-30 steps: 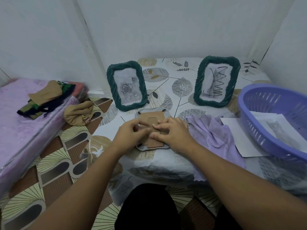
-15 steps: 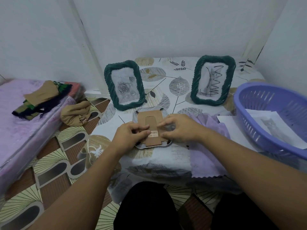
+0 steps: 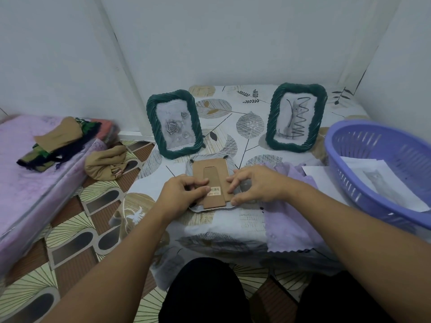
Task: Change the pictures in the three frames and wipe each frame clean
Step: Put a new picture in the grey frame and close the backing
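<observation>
On the counter's near edge lies the face-down grey frame with its brown cardboard back (image 3: 211, 180), light and probably fragile, so our left hand (image 3: 184, 194) and right hand (image 3: 254, 185) pinch its side edges.

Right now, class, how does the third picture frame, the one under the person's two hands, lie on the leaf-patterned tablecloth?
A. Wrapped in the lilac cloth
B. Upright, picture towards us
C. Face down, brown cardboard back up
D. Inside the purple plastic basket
C: the third picture frame lies flat with its brown cardboard back and folded stand upward, the left hand and right hand on it; the two dark green frames stand behind.
</observation>
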Tool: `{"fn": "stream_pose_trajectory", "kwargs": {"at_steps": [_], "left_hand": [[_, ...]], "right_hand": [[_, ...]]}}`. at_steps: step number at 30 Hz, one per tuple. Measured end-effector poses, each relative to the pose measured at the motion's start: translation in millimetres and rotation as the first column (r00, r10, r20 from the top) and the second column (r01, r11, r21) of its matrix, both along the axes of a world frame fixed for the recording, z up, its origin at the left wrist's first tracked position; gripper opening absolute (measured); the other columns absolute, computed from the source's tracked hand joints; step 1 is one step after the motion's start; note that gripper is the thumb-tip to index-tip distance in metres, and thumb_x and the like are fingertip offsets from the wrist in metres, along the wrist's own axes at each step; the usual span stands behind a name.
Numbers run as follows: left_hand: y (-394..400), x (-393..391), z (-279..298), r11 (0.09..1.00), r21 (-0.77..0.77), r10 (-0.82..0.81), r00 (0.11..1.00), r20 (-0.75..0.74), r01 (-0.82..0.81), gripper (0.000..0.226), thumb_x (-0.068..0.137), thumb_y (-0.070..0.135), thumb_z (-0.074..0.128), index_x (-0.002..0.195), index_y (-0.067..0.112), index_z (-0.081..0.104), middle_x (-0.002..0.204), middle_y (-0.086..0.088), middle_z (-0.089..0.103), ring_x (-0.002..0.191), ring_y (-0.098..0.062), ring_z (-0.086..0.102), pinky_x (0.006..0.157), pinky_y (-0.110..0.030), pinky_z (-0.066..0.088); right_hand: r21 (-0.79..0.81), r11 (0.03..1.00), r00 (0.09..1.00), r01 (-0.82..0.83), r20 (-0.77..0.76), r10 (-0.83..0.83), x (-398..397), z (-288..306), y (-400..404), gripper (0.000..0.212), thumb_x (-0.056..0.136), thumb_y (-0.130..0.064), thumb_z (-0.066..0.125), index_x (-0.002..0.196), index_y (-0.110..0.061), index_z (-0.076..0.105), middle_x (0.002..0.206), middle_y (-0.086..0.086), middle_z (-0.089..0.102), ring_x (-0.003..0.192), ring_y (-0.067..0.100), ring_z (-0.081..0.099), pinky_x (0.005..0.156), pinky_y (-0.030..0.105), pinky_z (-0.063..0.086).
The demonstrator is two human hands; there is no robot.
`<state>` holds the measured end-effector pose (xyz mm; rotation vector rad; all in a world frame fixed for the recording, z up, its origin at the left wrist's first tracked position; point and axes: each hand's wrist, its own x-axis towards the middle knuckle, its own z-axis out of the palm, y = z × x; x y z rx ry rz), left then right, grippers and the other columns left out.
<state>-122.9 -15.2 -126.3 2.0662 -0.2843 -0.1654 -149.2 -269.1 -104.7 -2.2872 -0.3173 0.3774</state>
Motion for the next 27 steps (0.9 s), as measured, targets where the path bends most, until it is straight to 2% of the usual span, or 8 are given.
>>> {"fn": "stream_pose_trajectory", "kwargs": {"at_steps": [2,5,10,13,16,21,24,27], "left_hand": [[0,0,0,1.000,-0.014,-0.002,1.000,-0.017,0.002,0.022,0.083,0.027,0.085,0.104,0.026,0.081,0.070,-0.002,0.059,0.057,-0.003,0.050,0.056,-0.014,0.041],[0,1,-1,1.000,-0.019,-0.001,1.000,-0.023,0.001,0.020,0.082,0.028,0.086,0.102,0.029,0.081,0.070,-0.001,0.059,0.059,-0.006,0.051,0.058,-0.018,0.042],[0,2,-3,0.999,-0.040,0.003,0.999,-0.038,-0.005,0.019,0.081,0.029,0.087,0.099,0.031,0.081,0.068,-0.001,0.059,0.060,-0.007,0.052,0.062,-0.023,0.045],[0,3,-3,0.999,-0.039,0.004,0.999,-0.041,-0.005,0.021,0.080,0.030,0.087,0.101,0.030,0.082,0.068,0.000,0.059,0.060,-0.007,0.052,0.061,-0.021,0.044],[0,3,-3,0.999,-0.041,0.003,0.999,-0.041,-0.005,0.022,0.080,0.030,0.087,0.101,0.029,0.082,0.067,0.001,0.059,0.059,-0.006,0.052,0.059,-0.018,0.044],[0,3,-4,0.999,-0.044,0.004,0.999,-0.049,-0.006,0.023,0.081,0.029,0.086,0.104,0.027,0.082,0.064,0.002,0.058,0.058,-0.005,0.051,0.059,-0.018,0.043],[0,4,-5,0.999,-0.050,0.003,0.998,-0.060,-0.006,0.023,0.081,0.029,0.086,0.104,0.026,0.082,0.063,0.002,0.056,0.058,-0.006,0.050,0.059,-0.018,0.043],[1,4,-4,0.999,-0.042,0.002,0.999,-0.054,-0.005,0.022,0.081,0.029,0.086,0.103,0.028,0.082,0.067,0.001,0.057,0.061,-0.007,0.051,0.060,-0.018,0.043]], "right_hand": [[-0.032,0.999,1.000,-0.013,0.008,0.013,0,0,1,0.037,0.066,-0.043,0.093,0.099,-0.034,0.080,0.139,-0.018,0.061,0.132,0.000,0.047,0.112,0.025,0.026],[-0.077,0.997,0.999,-0.032,0.018,0.033,-2,3,1,0.033,0.069,-0.043,0.091,0.099,-0.036,0.079,0.142,-0.016,0.059,0.133,0.001,0.045,0.110,0.023,0.025],[-0.030,1.000,1.000,0.006,-0.009,-0.006,-3,1,-1,0.022,0.076,-0.036,0.089,0.095,-0.029,0.080,0.141,-0.012,0.061,0.128,-0.006,0.046,0.086,-0.009,0.019],[-0.057,0.998,1.000,-0.003,0.002,0.003,-2,3,0,0.022,0.074,-0.032,0.090,0.093,-0.028,0.079,0.137,-0.012,0.062,0.124,-0.004,0.049,0.078,-0.011,0.022],[-0.061,0.998,1.000,-0.016,0.011,0.017,-4,7,1,0.023,0.074,-0.033,0.091,0.093,-0.028,0.079,0.138,-0.012,0.062,0.124,-0.002,0.049,0.085,-0.004,0.025],[-0.203,0.976,0.989,-0.084,0.101,0.106,-7,18,8,0.025,0.075,-0.043,0.088,0.093,-0.030,0.078,0.131,-0.010,0.065,0.118,0.007,0.057,0.099,0.025,0.042],[-0.292,0.949,0.968,-0.114,0.182,0.173,-7,20,12,0.023,0.076,-0.046,0.084,0.090,-0.031,0.076,0.116,-0.004,0.068,0.104,0.013,0.063,0.095,0.030,0.048],[-0.336,0.933,0.943,-0.131,0.248,0.222,-8,15,13,0.020,0.077,-0.043,0.081,0.087,-0.027,0.074,0.099,-0.009,0.065,0.092,0.009,0.058,0.088,0.031,0.047]]}}
